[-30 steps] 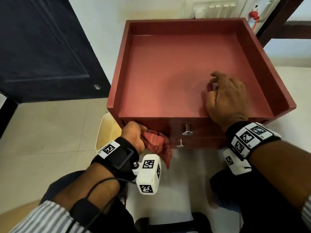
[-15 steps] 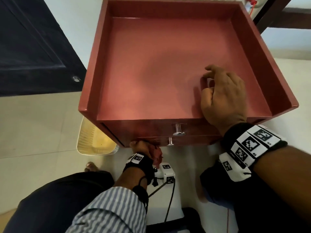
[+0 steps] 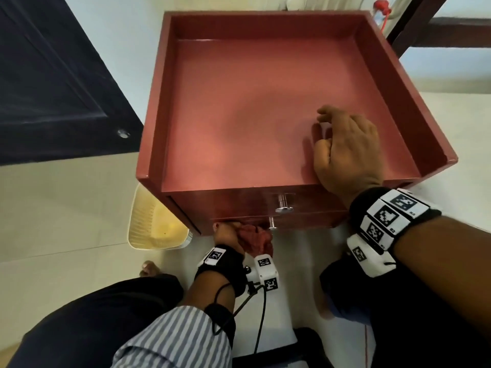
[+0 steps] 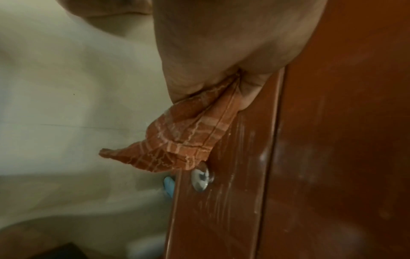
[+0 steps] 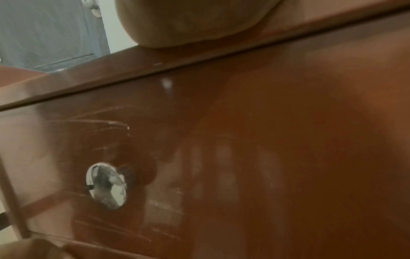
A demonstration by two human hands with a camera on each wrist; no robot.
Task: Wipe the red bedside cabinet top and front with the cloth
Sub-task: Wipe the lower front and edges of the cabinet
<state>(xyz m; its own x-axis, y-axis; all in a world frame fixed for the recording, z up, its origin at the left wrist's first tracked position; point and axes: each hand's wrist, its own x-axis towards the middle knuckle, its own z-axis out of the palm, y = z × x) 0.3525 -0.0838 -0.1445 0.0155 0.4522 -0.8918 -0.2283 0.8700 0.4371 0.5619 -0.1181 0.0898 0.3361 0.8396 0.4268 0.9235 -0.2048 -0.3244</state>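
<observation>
The red bedside cabinet [image 3: 239,123] has a tray-like top with a raised rim and two drawer fronts with metal knobs [image 3: 283,205]. My left hand [image 3: 228,236] grips a red checked cloth [image 3: 256,236] and holds it against the lower drawer front, left of the lower knob [image 4: 201,177]. In the left wrist view the cloth [image 4: 177,140] hangs bunched from my fist beside the drawer edge. My right hand [image 3: 345,144] rests on the cabinet top near its front right, fingers loosely bent and holding nothing. The right wrist view faces the scratched upper drawer front [image 5: 244,140] and its knob [image 5: 106,185].
A cream plastic basket [image 3: 156,224] sits on the floor at the cabinet's left. A dark door [image 3: 53,75] stands at the left. My legs are on the pale tiled floor [image 3: 53,208] in front of the cabinet. A dark bed frame [image 3: 425,25] is at the right.
My left hand with the cloth has dropped from the upper left of the front down to the lower drawer. My head has come closer. The right hand has stayed on the top.
</observation>
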